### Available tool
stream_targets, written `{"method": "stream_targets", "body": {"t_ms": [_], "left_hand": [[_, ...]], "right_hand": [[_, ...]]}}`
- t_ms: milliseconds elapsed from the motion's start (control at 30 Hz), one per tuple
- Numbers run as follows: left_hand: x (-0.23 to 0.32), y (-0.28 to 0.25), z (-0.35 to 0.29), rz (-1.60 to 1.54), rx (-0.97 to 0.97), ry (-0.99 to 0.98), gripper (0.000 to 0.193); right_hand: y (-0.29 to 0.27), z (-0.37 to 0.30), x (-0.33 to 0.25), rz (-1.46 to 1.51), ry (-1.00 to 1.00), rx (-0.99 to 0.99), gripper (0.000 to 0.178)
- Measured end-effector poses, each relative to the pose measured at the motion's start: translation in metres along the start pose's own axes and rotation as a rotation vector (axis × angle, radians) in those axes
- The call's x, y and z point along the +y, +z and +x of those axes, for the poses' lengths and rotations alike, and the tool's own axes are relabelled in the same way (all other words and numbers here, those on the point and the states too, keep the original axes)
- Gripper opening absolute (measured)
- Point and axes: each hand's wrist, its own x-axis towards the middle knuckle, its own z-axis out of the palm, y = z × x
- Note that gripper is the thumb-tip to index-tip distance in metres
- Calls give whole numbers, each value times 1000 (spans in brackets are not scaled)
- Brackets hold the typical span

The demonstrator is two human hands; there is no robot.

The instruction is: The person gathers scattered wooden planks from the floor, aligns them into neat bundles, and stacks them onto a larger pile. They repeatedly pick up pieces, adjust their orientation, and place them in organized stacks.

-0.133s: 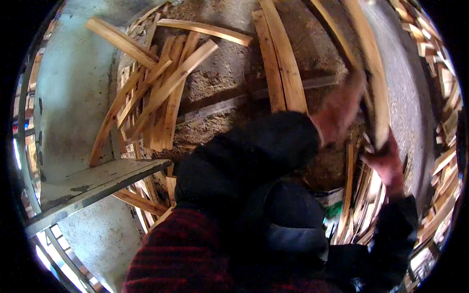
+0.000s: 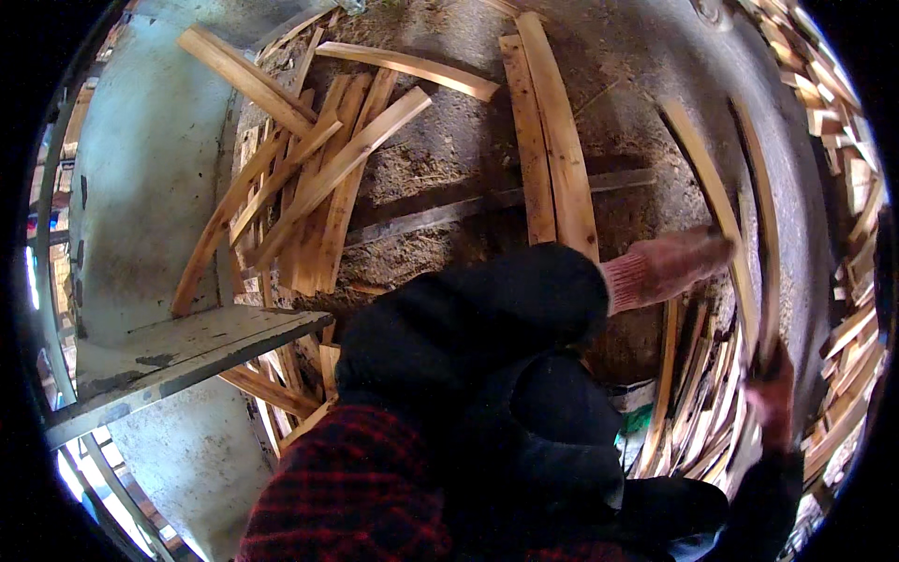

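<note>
To my eye the strips (image 2: 714, 183) are bare, matt wood, the pale ledge (image 2: 229, 335) chipped paint, the plaid garment (image 2: 361, 459) matt cloth, the ground (image 2: 426, 140) rough.

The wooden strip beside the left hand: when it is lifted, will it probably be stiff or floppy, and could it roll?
The wooden strip is probably stiff, as it looks like solid wood. Rolling seems unlikely, given its flat sides. Its far end may swing, because it extends well beyond the right hand, near its lower end.
</note>
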Motion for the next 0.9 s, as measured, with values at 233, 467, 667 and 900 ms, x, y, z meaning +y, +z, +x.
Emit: {"method": "stream_targets", "body": {"t_ms": [233, 467, 667, 900], "left_hand": [[-19, -215, -147, 1492, 997, -54, 89], [11, -299, -273, 1543, 988, -553, 88], [34, -290, -183, 950, 1143, -177, 74], [35, -243, -48, 663, 1020, -133, 82]], "right_hand": [[-92, -74, 86, -632, 75, -18, 82], [20, 40, 12, -385, -150, -34, 67], [176, 130, -81, 71, -341, -292, 67], [270, 157, -139, -429, -344, -32, 100]]}}
